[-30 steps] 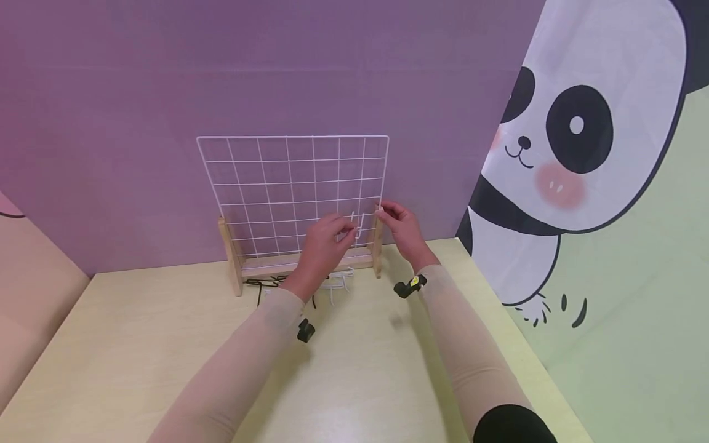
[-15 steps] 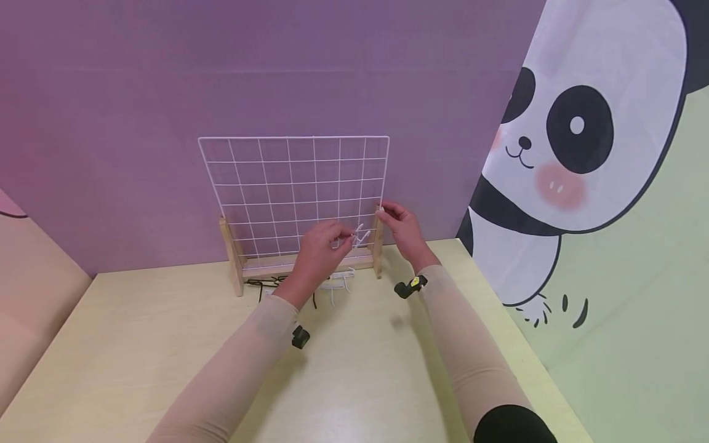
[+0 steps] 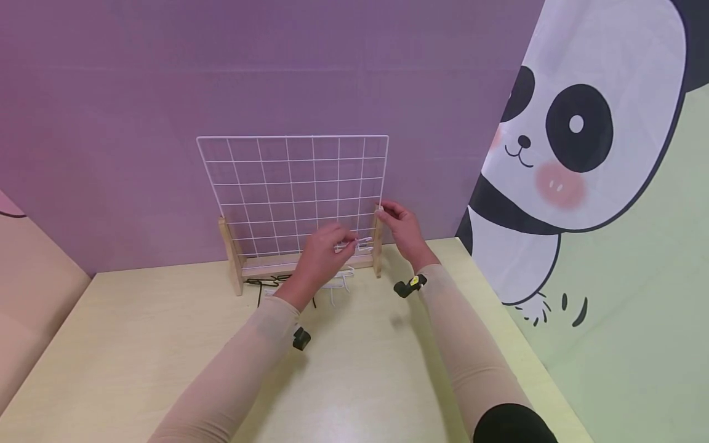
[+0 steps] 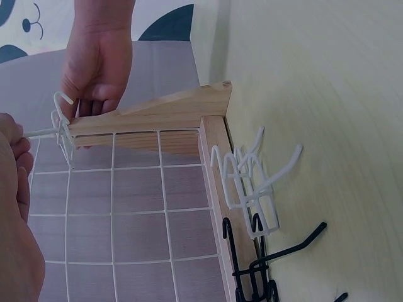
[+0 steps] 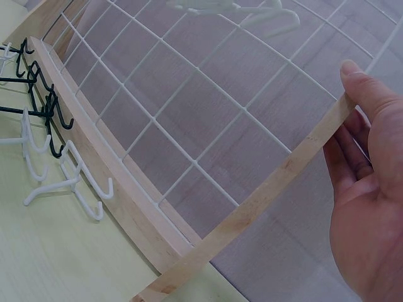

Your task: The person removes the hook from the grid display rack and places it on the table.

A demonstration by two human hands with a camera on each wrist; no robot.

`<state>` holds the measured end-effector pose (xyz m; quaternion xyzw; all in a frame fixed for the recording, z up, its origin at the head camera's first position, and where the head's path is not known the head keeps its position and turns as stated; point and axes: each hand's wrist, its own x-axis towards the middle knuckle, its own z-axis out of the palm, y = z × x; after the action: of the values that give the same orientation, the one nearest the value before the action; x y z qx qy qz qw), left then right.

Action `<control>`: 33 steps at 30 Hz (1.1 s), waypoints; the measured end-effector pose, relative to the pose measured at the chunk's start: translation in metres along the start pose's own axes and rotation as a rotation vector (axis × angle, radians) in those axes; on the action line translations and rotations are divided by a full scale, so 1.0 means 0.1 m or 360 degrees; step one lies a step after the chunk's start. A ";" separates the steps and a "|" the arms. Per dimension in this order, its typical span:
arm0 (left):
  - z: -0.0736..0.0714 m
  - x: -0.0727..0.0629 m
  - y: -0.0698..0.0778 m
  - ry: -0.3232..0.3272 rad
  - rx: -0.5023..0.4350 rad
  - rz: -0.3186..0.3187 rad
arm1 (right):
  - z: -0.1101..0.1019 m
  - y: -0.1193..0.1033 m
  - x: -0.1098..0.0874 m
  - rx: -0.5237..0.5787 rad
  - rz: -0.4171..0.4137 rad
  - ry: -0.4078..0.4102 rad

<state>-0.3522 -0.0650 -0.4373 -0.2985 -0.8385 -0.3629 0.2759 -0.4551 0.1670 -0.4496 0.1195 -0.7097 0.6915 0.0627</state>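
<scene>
A white wire grid [image 3: 293,184] stands upright in a wooden stand at the back of the table. My left hand [image 3: 344,241] pinches a white wire hook [image 3: 359,244] at the grid's lower right squares. The left wrist view shows the hook [image 4: 60,123] against the wires, beside the wooden post [image 4: 157,116]. My right hand [image 3: 386,212] grips the stand's right post [image 3: 378,249], thumb in front and fingers behind, as the right wrist view shows [image 5: 368,207].
Loose white hooks [image 3: 340,280] and black hooks [image 3: 266,283] lie on the pale yellow table [image 3: 166,344] just before the stand's base. A purple wall rises behind the grid and a panda banner [image 3: 576,154] hangs at the right.
The hook in my left hand has turned from upright to lying sideways and dropped a little lower on the grid. My right hand has stayed on the post.
</scene>
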 end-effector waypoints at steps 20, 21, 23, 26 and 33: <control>0.27 -0.11 -0.08 -0.0177 0.0129 0.0112 | 0.01 0.01 0.02 -0.0007 -0.0052 0.0001; 0.29 -0.13 -0.09 -0.0181 0.0122 0.0112 | 0.01 0.01 0.02 -0.0005 -0.0055 -0.0001; 0.33 -0.15 -0.10 -0.0198 0.0117 0.0107 | 0.01 0.02 0.03 -0.0003 -0.0061 -0.0002; 0.38 -0.19 -0.12 -0.0228 0.0098 0.0094 | 0.01 0.04 0.04 -0.0005 -0.0058 -0.0007; 0.49 -0.29 -0.19 -0.0288 0.0072 0.0037 | 0.00 0.05 0.03 0.0014 -0.0041 -0.0004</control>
<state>-0.3581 -0.0463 -0.4939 -0.3337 -0.8644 -0.3122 0.2098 -0.4598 0.1672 -0.4539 0.1297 -0.7052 0.6935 0.0702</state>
